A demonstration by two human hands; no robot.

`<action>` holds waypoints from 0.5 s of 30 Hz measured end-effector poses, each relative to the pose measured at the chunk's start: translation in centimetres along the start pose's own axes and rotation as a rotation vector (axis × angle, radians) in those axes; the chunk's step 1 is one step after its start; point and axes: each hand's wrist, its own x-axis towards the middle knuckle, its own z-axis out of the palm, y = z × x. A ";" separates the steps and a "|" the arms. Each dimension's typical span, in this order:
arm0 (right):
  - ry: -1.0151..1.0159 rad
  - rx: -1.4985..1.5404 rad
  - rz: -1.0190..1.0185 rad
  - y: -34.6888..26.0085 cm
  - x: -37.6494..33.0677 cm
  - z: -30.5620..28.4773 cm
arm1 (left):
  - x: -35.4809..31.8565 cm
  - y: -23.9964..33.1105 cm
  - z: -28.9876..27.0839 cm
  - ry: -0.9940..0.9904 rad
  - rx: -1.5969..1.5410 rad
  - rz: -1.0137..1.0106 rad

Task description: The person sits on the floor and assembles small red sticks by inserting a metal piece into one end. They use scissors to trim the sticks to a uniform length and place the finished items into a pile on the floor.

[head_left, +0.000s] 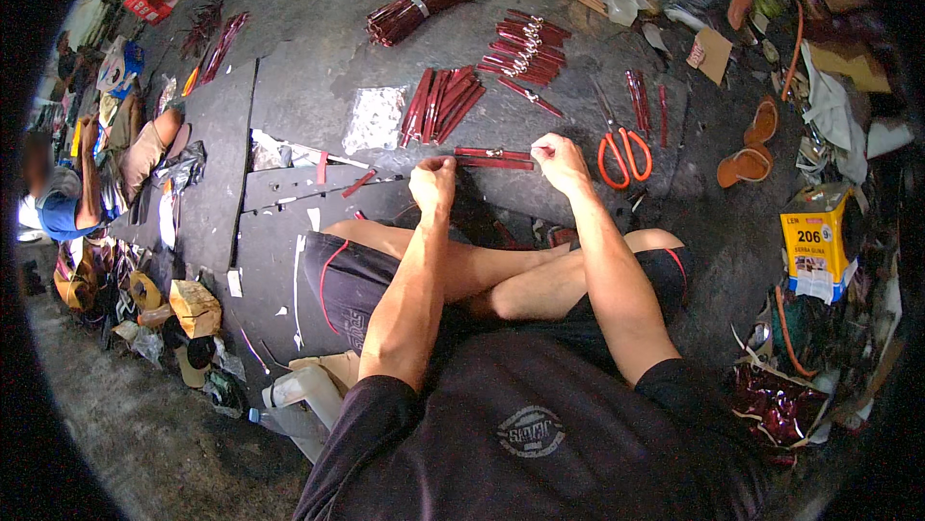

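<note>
A dark red strap (472, 152) with a small metal buckle at its middle is stretched level between my hands. My left hand (434, 184) pinches its left end, and my right hand (563, 164) pinches the right one. Just below runs a second dark red strip (496, 165); whether it is joined to the first I cannot tell. Beyond my hands lie a fan of plain dark red strips (441, 106), a row of buckled straps (525, 47) and one separate buckled strap (530, 97). Orange-handled scissors (624, 157) rest open to the right of my right hand.
A clear plastic bag (374, 119) lies left of the strips, with a tied dark red bundle (421, 6) farther back. More strips (638, 102) lie above the scissors. Brown sandals (747, 164) and a yellow can (817, 241) stand right. Another person (72, 198) sits far left.
</note>
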 end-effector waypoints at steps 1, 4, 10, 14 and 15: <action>-0.008 -0.027 0.025 -0.1 -0.2 -0.2 | 0.1 -0.3 0.2 -0.007 -0.033 0.000; -0.036 -0.123 0.061 -0.3 -1.0 -0.6 | 0.4 -0.6 0.2 -0.025 -0.065 -0.020; 0.010 -0.182 -0.033 0.8 -1.7 0.6 | 0.0 0.6 -0.2 -0.018 -0.019 0.023; 0.062 -0.140 -0.057 1.5 -1.7 1.2 | -0.2 0.9 -0.4 -0.041 -0.087 -0.033; 0.071 -0.124 -0.078 1.4 -1.7 1.4 | -0.2 0.7 -0.4 -0.038 -0.084 -0.032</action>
